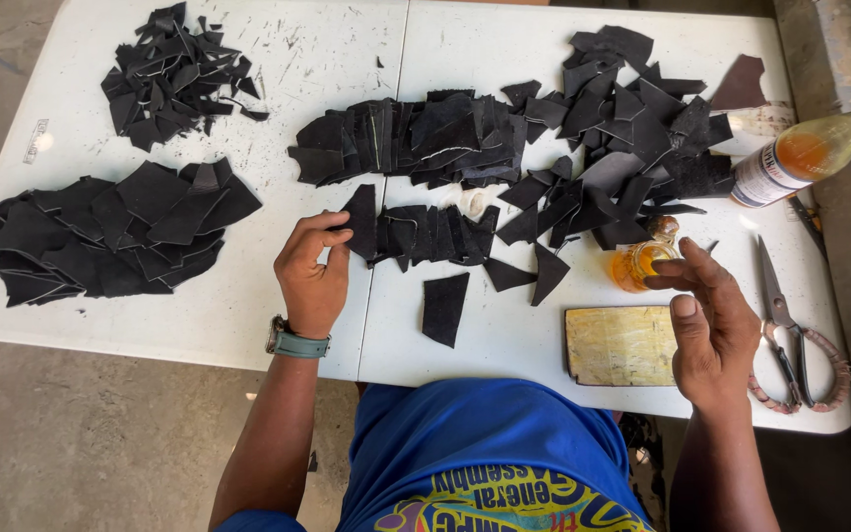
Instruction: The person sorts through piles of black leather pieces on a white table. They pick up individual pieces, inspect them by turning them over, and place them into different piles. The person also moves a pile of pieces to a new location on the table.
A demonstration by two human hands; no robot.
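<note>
Blue cloth of the person's shirt (490, 433) was seen nearest the camera, at the near edge of a white table (248, 315).

Head view. The left hand (312, 271), with a watch (296, 343) on its wrist, was held over the table's middle seam; its fingers were curled and pinched on the corner of a black piece (361, 219), the leftmost of a short overlapping row (430, 234). The right hand (709, 320) was raised above the table near its right end, fingers loosely bent together and thumb extended, with nothing gripped; its fingertips were held just beside a small amber jar (634, 264). A single black scrap (443, 308) was laid flat between the two hands, apart from the row. A yellowed rectangular block (621, 345) was placed just left of the right hand. Scissors (788, 330), with wrapped handles, were laid at the table's right edge. A bottle (800, 153) of amber liquid was seen tilted at the far right corner. Beyond the row, a longer band of stacked pieces (416, 138) and a loose heap (632, 118) were spread. Two further piles were set at the left: a large one (110, 232) near, a smaller one (169, 74) far.
</note>
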